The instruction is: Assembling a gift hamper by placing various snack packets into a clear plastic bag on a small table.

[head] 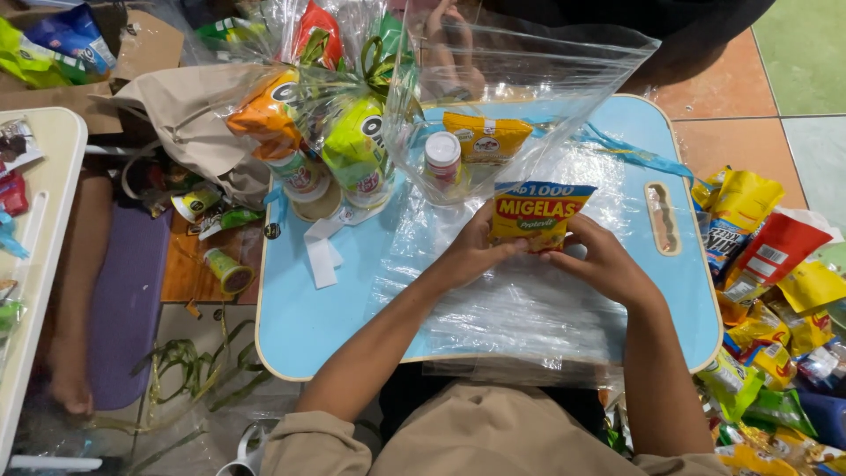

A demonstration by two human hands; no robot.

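The small yellow snack packet [538, 216], judged light, crinkly and crushable, is pinched at its lower corners by left hand [471, 251] and right hand [604, 264].

l hand [476, 251] fingers curled, pinching | r hand [604, 264] same | forearms converge fwd

A crinkled clear plastic sheet [529, 308] is blurring the pale blue desk [300, 326] beneath it; another person's hand [449, 53] is showing dimly through an upright clear plastic bag [564, 79], arm running off the top edge
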